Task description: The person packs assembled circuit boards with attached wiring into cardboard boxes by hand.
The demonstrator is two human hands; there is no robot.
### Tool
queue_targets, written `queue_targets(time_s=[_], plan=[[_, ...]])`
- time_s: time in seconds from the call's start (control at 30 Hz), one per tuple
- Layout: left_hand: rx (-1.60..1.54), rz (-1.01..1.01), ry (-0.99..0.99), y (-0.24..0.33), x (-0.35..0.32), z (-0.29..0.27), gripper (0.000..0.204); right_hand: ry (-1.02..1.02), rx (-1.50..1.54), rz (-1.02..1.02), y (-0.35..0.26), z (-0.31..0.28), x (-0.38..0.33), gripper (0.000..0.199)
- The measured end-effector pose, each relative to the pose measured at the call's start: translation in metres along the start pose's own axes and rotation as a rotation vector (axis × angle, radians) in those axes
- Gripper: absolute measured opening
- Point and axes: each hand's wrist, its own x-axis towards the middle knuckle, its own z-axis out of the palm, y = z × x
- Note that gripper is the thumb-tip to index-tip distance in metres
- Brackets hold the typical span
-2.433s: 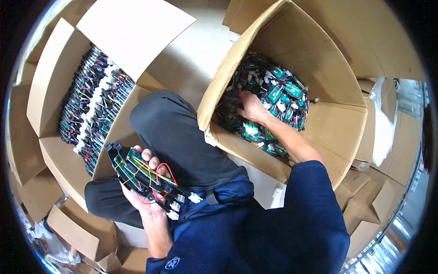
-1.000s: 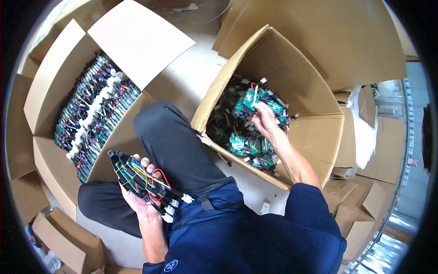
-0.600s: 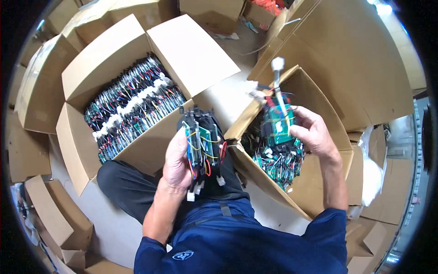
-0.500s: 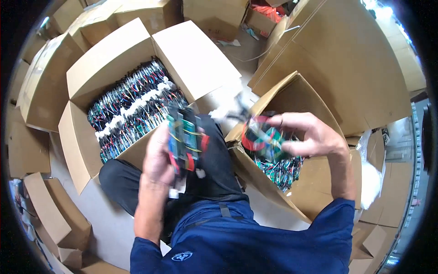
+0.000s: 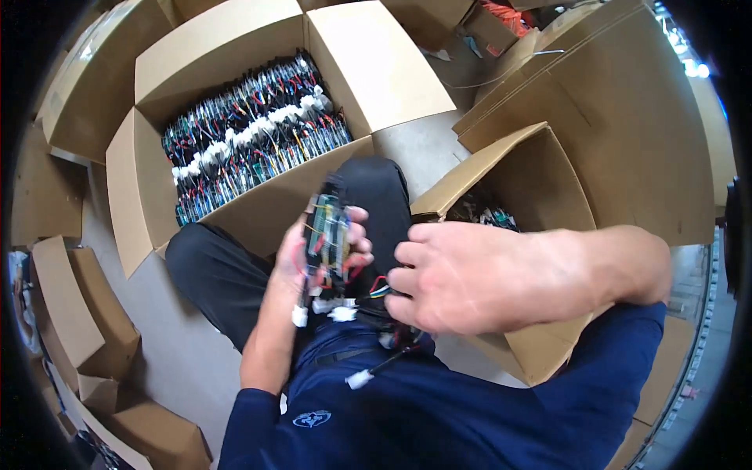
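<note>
My left hand (image 5: 291, 254) is wrapped around a small stack of green circuit boards (image 5: 327, 227) held upright over my lap. Coloured wires run along the boards, and white plugs (image 5: 342, 313) hang below them. Close to its right, my right hand (image 5: 462, 278) is closed, back of the hand up, on a bundle of coloured wires (image 5: 379, 288). Below that fist dangle a dark wired part and a cable ending in a white plug (image 5: 359, 379). The fist hides whatever else it grips.
Ahead on the left, an open carton (image 5: 258, 192) holds rows of wired circuit boards with white plugs between them. Another open carton (image 5: 501, 168) at my right has more boards inside, partly hidden by my arm. Other cartons (image 5: 66, 305) stand around on the grey floor.
My right hand has come from above the right carton in toward my lap, beside the left hand, bringing a wired board. The left hand's stack has shifted slightly right.
</note>
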Motion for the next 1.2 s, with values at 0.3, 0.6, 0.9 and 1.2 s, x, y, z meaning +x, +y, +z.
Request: queue_targets(time_s=[0.3, 0.6, 0.9, 1.2], plan=[[0.011, 0.076, 0.035, -0.021, 0.008, 0.000, 0.042, 0.214, -0.227, 0.023, 0.013, 0.036, 0.010, 0.014], [0.089, -0.011, -0.114, -0.011, 0.051, -0.071, 0.048, 0.513, -0.157, 0.034, 0.055, 0.077, -0.025, 0.014], [-0.212, -0.094, -0.385, -0.047, 0.073, -0.025, 0.071, 0.733, 0.534, 1.643, 0.086, 0.338, -0.187, 0.028], [-0.048, -0.013, -0.149, -0.038, 0.067, -0.028, 0.066, 0.107, 0.300, 1.360, -0.015, 0.539, -0.113, 0.052]])
